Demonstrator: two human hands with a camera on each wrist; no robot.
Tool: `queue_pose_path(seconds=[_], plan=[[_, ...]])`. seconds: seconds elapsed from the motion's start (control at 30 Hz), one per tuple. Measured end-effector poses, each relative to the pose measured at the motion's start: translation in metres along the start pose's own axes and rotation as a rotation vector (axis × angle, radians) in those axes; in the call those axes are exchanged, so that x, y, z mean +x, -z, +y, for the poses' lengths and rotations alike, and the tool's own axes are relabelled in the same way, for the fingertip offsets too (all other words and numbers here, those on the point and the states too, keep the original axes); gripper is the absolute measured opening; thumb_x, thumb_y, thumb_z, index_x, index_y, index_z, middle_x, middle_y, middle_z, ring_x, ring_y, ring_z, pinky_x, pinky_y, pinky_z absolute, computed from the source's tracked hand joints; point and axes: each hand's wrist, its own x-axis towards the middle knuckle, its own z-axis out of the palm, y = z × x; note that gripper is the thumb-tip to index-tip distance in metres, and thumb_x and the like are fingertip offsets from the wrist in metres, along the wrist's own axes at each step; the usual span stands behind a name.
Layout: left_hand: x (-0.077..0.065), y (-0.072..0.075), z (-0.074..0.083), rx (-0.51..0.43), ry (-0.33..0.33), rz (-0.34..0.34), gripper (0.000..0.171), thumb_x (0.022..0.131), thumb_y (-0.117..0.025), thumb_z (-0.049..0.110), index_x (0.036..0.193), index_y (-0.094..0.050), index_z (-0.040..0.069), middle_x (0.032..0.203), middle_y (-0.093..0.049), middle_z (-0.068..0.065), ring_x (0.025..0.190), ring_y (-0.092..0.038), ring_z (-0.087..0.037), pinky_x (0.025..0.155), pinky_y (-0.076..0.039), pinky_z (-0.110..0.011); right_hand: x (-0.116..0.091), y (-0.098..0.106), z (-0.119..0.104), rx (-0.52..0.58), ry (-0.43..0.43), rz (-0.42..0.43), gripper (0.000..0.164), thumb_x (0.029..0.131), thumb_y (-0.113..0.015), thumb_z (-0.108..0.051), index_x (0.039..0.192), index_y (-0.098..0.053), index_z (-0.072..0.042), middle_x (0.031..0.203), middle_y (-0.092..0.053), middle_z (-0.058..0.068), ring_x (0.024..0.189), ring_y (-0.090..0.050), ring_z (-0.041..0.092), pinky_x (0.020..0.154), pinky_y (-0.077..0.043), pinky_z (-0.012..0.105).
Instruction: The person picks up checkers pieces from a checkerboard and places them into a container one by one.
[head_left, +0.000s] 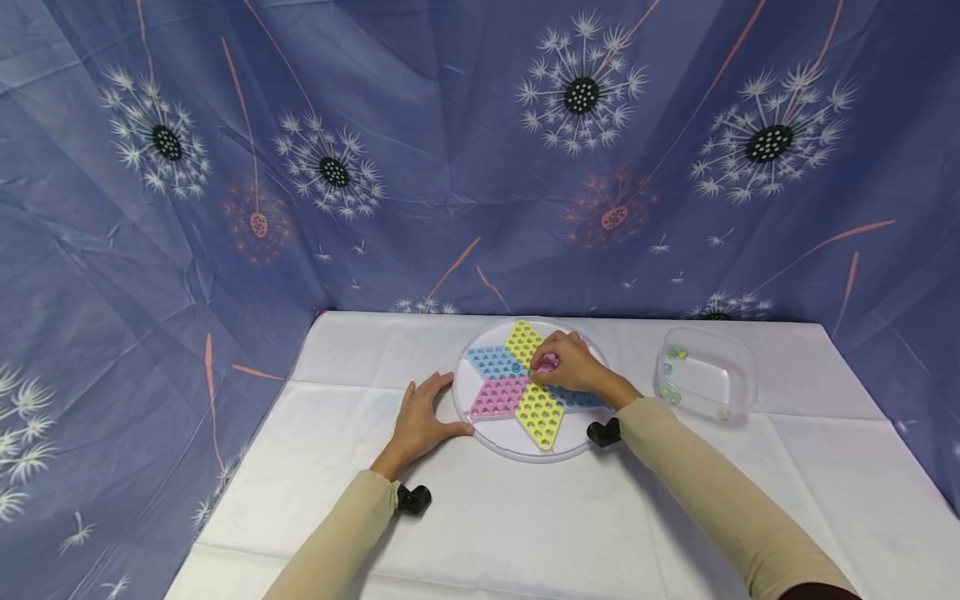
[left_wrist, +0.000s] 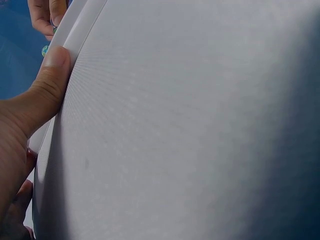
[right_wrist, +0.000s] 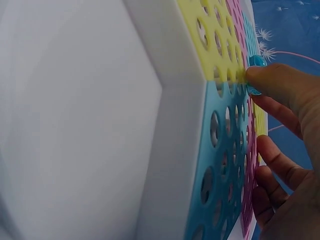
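Observation:
A round white Chinese checkers board (head_left: pixel 495 431) lies on the table, its star made of yellow, pink and blue holed sections. My left hand (head_left: pixel 423 421) rests against its left rim, fingers spread and thumb on the edge. In the left wrist view the thumb (left_wrist: pixel 52 75) presses along the white rim. Over the middle of the star, my right hand (head_left: pixel 572 362) pinches a small glass marble (right_wrist: pixel 254 90) between thumb and index finger, close to the holes. Another blue marble (head_left: pixel 516 367) sits on the board just left of these fingertips.
A clear plastic box (head_left: pixel 712 336) with several greenish marbles stands right of the board. White cloth (head_left: pixel 510 525) covers the table. Behind it hangs a blue curtain (head_left: pixel 450 125) with dandelion prints. A black wrist camera (head_left: pixel 604 432) overlaps the board's right edge in the head view.

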Motion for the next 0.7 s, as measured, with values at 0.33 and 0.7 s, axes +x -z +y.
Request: queue_pose_path(seconds=[0.33, 0.7], plan=[[0.0, 0.0002, 0.0002, -0.004, -0.001, -0.002, 0.102, 0.065, -0.097, 0.042, 0.149, -0.052, 0.004, 0.151, -0.052, -0.015, 0.148, -0.037, -0.033, 0.124, -0.007, -0.053, 0.0, 0.0008, -0.0005, 0.005, -0.015, -0.006, 0.009, 0.083, -0.087, -0.025, 0.086, -0.079, -0.023, 0.119, -0.063, 0.008, 0.114, -0.046, 0.03, 0.103, -0.032, 0.053], [-0.0005, -0.0001, -0.0012, -0.004, 0.003, -0.016, 0.102, 0.066, -0.096, 0.043, 0.149, -0.052, 0.005, 0.151, -0.052, -0.015, 0.148, -0.036, -0.033, 0.124, -0.007, -0.053, 0.0006, 0.0051, -0.0034, 0.03, 0.021, -0.021, 0.01, 0.083, -0.087, -0.023, 0.089, -0.08, -0.02, 0.115, -0.063, 0.007, 0.112, -0.047, 0.03, 0.103, -0.033, 0.054]])
